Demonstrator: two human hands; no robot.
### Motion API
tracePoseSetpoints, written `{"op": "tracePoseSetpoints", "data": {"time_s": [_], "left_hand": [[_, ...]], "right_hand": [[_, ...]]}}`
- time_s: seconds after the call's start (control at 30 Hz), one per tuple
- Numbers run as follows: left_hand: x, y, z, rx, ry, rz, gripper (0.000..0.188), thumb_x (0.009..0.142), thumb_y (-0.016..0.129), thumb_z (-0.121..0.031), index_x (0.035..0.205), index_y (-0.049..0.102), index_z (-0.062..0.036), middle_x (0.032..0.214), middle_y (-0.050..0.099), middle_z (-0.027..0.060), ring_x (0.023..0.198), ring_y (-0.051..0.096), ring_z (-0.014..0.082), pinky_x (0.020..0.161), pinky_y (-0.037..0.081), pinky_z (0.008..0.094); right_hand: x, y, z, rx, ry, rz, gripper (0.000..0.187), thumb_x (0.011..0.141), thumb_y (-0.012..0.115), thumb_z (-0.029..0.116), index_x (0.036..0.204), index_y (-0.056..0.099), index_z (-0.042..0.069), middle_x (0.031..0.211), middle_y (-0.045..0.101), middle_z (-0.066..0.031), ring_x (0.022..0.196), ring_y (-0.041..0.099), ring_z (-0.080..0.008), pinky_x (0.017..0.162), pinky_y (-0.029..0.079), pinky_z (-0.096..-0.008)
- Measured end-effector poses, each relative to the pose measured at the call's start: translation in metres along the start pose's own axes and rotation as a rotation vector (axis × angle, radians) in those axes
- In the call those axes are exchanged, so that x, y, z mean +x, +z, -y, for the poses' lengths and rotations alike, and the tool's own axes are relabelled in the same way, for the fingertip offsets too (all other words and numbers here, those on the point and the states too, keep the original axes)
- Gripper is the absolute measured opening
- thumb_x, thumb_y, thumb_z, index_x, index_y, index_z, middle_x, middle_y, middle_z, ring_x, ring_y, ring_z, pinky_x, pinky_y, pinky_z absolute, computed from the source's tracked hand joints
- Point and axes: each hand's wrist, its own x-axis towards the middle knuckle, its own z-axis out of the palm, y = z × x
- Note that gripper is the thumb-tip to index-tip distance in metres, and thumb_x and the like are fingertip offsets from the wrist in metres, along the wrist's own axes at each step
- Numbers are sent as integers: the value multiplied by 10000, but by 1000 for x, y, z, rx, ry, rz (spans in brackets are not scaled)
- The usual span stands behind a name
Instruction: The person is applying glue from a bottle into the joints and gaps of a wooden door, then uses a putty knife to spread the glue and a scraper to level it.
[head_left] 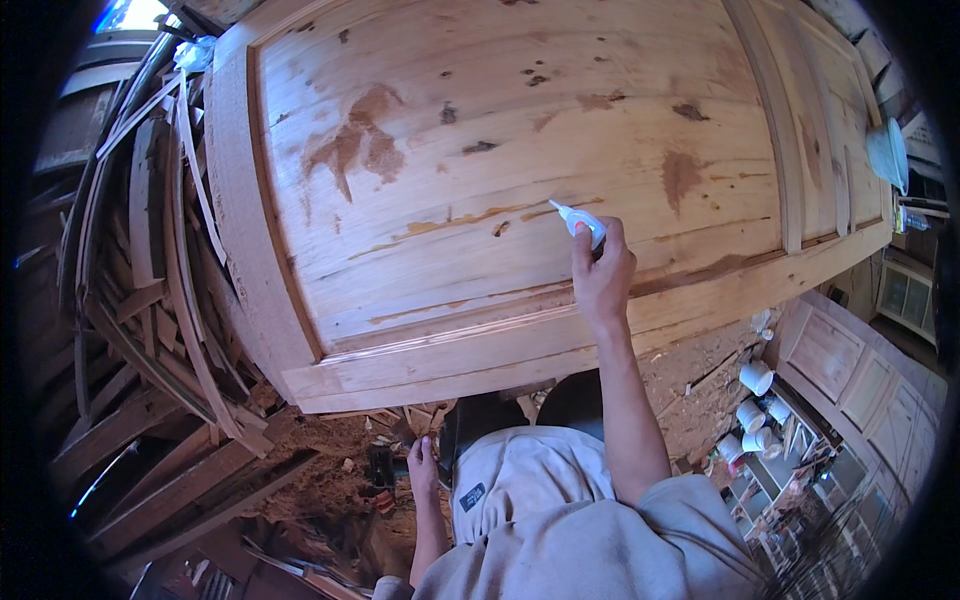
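My right hand [604, 268] is closed around a small white glue bottle [582, 226] with a thin pointed nozzle. It holds the bottle above the lower middle of a large pale wooden door [500, 170], nozzle toward the upper left. The door lies flat in front of me, with dark knots, brown patches and streaks of brownish filler along its grain. My left hand [423, 468] hangs low beside my body, below the door's near edge. Its fingers are curled in, and what they hold, if anything, I cannot make out.
Stacked wood strips and offcuts [165, 250] crowd the left side. Sawdust [320, 440] covers the ground below. At right stand white buckets [756, 377], another panelled door [850, 370] and scattered tools. A pale blue-white container [886, 157] sits at the door's far right.
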Motion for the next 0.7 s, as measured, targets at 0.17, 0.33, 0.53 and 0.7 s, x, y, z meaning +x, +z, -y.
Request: {"op": "tracePoseSetpoints", "data": {"time_s": [0.17, 0.33, 0.53, 0.7], "left_hand": [[2, -2, 0, -10, 26, 17, 373, 1001, 501, -355, 994, 639, -9, 653, 468, -24, 598, 455, 73, 554, 381, 240], [0, 0, -6, -22, 12, 4, 351, 1004, 498, -338, 946, 625, -16, 648, 461, -28, 595, 444, 71, 552, 381, 238], [-3, 2, -12, -78, 20, 8, 337, 1002, 503, -320, 840, 567, -31, 649, 452, -32, 590, 430, 63, 545, 385, 232], [-2, 4, -9, -33, 31, 11, 336, 1001, 507, -315, 811, 546, -40, 660, 431, -37, 595, 431, 61, 540, 381, 235]], "right_hand": [[2, -5, -2, -17, -2, -23, 183, 941, 584, 182, 950, 547, 3, 639, 616, -147, 538, 628, -248, 504, 469, -365], [6, -11, -9, 1, 12, -64, 190, 947, 575, 187, 954, 548, 0, 636, 620, -137, 536, 629, -229, 504, 469, -361], [13, -24, -15, -3, 70, -93, 209, 948, 572, 203, 964, 549, -4, 645, 619, -140, 544, 624, -222, 507, 465, -354], [14, -33, -28, 49, 98, -168, 225, 945, 580, 209, 971, 551, -13, 656, 619, -128, 543, 596, -189, 507, 454, -343]]}}
